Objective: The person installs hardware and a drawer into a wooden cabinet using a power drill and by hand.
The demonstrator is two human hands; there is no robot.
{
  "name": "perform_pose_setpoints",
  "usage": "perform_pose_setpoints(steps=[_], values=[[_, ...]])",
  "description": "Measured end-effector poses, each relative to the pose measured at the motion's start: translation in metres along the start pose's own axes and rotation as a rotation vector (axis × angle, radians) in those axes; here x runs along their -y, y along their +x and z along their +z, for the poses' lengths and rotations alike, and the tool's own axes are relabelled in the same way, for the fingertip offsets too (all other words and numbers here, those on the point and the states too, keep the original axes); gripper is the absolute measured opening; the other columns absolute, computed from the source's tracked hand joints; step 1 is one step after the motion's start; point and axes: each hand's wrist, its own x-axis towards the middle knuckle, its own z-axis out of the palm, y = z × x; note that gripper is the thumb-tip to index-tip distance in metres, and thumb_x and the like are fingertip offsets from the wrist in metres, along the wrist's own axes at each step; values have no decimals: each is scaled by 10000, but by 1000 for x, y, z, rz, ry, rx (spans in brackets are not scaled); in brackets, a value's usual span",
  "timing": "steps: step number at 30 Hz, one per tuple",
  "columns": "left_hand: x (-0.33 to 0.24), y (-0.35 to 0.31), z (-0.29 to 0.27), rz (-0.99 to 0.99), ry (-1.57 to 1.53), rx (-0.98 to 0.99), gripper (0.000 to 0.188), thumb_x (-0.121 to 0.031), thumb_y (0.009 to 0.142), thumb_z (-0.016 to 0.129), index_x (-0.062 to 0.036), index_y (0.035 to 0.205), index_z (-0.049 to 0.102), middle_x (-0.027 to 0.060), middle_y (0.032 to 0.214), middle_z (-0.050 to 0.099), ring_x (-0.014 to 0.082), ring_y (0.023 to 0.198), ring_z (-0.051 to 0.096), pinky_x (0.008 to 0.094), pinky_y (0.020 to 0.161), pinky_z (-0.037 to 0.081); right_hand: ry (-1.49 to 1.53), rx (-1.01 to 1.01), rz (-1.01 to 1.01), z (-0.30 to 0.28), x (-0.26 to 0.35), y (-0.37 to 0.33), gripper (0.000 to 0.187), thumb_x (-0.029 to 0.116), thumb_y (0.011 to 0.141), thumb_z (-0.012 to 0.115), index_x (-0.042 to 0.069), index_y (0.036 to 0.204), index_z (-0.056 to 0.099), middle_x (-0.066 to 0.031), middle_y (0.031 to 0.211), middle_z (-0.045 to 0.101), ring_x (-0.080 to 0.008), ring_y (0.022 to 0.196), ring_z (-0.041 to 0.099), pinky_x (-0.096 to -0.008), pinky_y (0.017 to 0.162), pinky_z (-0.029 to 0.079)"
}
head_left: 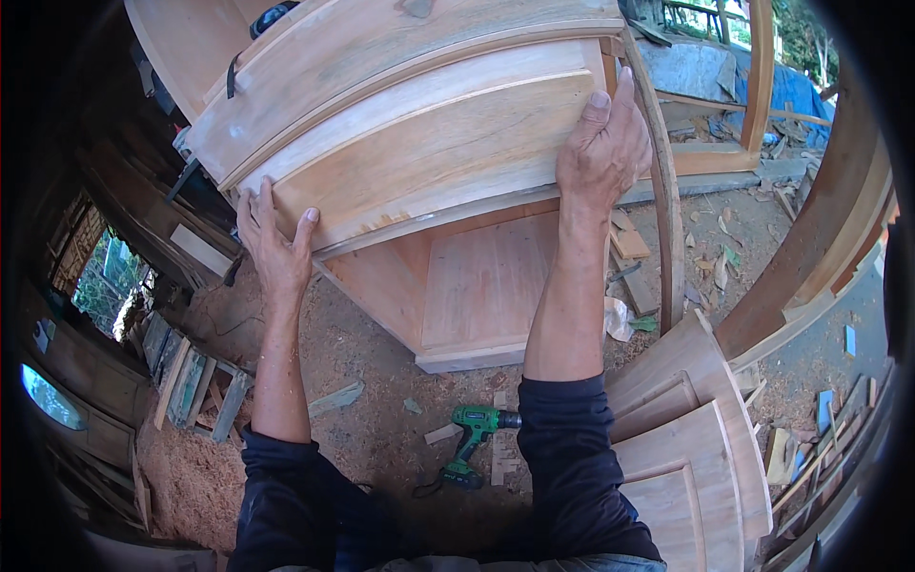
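A pale wooden drawer front (429, 153) with a raised middle field lies across the upper part of an unpainted wooden cabinet (410, 52). My left hand (276, 234) holds its left end, the thumb on the face and the fingers at the edge. At the opposite end my right hand (607, 143) grips the panel, thumb up and fingers along the side next to the cabinet's upright. Below the panel an open compartment (491, 286) shows its bare wooden floor. What lies behind the drawer front is hidden.
On the dusty ground between my arms lies a green cordless drill (467, 443). Carved wooden panels (681, 477) lean at the lower right, near a curved timber frame (810, 257). A small slatted wooden stand (202, 386) is at the left beside sawdust (195, 486).
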Motion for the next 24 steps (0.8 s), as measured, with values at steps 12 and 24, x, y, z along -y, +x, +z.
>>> perform_pose_setpoints(steps=[12, 24], values=[[11, -5, 1, 86, -20, -4, 758, -332, 860, 766, -149, 1511, 424, 205, 1462, 404, 385, 1366, 358, 498, 1140, 321, 61, -135, -134, 4, 1, 0, 516, 400, 1069, 391, 33, 1405, 529, -204, 1107, 680, -383, 987, 634, -463, 887, 467], [19, -3, -12, 132, -42, 29, 723, -251, 839, 763, -173, 1493, 464, 177, 1420, 464, 372, 1330, 422, 494, 1128, 343, 130, -200, -39, -1, 12, -32, 379, 246, 1036, 480, -17, 1291, 575, -229, 1295, 565, -371, 1174, 554, -453, 997, 418]])
